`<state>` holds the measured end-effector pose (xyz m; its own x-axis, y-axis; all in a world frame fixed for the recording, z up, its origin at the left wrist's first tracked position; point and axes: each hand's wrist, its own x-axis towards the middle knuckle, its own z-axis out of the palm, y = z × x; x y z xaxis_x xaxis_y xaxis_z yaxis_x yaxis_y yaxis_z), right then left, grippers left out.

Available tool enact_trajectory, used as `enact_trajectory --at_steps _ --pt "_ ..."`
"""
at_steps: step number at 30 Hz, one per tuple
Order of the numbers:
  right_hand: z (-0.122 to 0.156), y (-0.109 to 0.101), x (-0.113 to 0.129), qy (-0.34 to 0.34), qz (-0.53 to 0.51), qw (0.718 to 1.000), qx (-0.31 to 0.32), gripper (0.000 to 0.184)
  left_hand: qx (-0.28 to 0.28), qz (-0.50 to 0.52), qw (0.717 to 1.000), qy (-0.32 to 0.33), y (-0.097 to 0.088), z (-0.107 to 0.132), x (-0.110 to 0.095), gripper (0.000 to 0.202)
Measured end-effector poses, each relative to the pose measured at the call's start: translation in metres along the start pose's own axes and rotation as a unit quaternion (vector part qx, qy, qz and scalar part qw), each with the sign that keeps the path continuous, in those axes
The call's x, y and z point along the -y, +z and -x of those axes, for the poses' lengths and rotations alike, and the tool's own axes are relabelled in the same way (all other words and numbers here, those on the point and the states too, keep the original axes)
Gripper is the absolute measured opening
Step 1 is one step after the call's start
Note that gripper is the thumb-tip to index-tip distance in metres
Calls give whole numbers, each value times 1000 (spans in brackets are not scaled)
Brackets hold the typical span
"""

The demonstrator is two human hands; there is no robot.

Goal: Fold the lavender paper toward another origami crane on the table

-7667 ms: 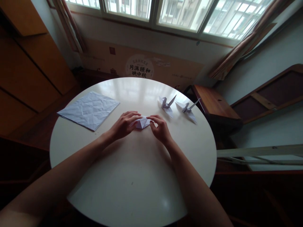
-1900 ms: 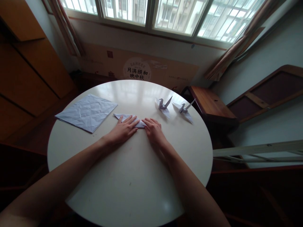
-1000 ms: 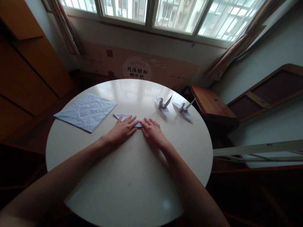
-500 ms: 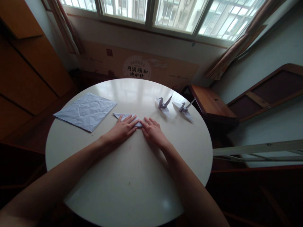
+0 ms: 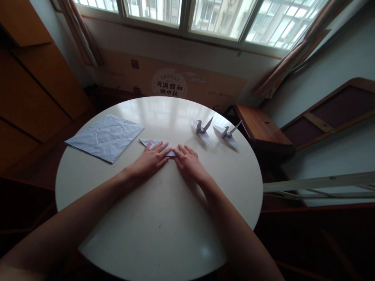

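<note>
A folded piece of white paper point(image 5: 151, 143) lies flat on the round white table point(image 5: 161, 226), its pointed end showing at the left. My left hand point(image 5: 154, 158) rests over it, fingers spread and pressing it down. At the paper's right end, my right hand point(image 5: 189, 162) lies with its fingers out flat and the fingertips touching the edge. Both hands cover much of the paper, so its full shape is hidden. Two folded paper cranes, a left one point(image 5: 202, 130) and a right one point(image 5: 227, 136), stand beyond my right hand.
Creased paper sheets point(image 5: 107, 136) lie in a stack at the table's left edge. A wooden stool or bench point(image 5: 260, 125) stands past the right rim. Orange-brown cabinets point(image 5: 29, 86) are at the left, and a barred window point(image 5: 187, 17) is ahead.
Both hands stay in place on the folded paper. The whole view has shifted very slightly; nothing else has visibly moved.
</note>
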<state>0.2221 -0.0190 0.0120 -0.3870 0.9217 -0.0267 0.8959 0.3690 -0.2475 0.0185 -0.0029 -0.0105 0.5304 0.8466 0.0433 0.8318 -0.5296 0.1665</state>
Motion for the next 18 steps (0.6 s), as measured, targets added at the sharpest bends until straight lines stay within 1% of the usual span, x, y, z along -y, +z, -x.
enact_trajectory --at_steps 18 --pt "0 0 0 0 -2 1000 0 52 0 0 1000 3 0 0 0 52"
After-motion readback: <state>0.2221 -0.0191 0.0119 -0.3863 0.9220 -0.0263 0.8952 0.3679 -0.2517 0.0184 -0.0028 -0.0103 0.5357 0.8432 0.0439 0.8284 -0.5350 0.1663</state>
